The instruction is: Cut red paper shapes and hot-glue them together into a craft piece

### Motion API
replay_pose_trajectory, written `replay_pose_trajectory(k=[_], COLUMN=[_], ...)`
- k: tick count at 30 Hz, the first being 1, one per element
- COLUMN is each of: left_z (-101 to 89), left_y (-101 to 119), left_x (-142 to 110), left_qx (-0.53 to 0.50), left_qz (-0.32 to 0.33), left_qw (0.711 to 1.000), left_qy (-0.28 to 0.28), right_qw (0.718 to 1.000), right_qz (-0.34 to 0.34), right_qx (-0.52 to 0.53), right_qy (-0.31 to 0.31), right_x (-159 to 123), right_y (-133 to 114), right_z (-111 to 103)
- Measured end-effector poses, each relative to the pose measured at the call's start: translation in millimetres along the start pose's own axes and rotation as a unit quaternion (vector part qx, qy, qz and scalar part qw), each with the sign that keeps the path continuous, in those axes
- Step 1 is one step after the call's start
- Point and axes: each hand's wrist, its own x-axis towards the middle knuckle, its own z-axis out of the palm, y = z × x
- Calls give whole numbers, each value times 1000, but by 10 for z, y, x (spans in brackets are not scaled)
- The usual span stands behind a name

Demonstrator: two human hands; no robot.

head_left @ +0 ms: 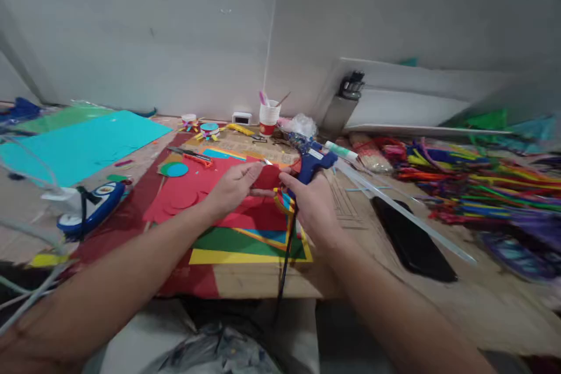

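Observation:
My left hand (234,190) is closed on the edge of a red paper disc (267,176), thumb on top. My right hand (315,201) is wrapped around the handle of a blue glue gun (313,163), and its thumb reaches the right side of the disc. A long translucent glue stick (407,216) runs out behind the gun, and a black cord (286,263) hangs below. A small yellow and blue curved piece (284,201) shows under my right thumb. Beneath both hands lie red paper sheets (258,213). Part of the gun's grip is hidden by the fingers.
Left are a blue paper sheet (87,146) and a blue-white boat-shaped object (94,208). Behind stand paper cups (269,117) and small decorated cups (209,130). An orange-handled cutting tool (197,158) lies nearby. Right are a black phone (412,239) and colourful pipe cleaners (473,181).

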Motion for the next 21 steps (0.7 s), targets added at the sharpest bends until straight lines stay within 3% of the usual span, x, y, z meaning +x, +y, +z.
replay_pose_trajectory(k=[7,11,21], left_z=[45,36,-20], left_y=[55,46,57], left_x=[-14,4,27], left_qx=[-28,36,139], left_qz=[-16,8,64], left_qw=[998,999,988], left_qy=[-47,-31,-2], right_qw=[999,1000,994], right_qz=[14,7,52], right_qx=[32,18,73], right_qy=[-2,13,-64], right_x=[27,16,-59], right_y=[14,2,-52], right_z=[-48,-34,20])
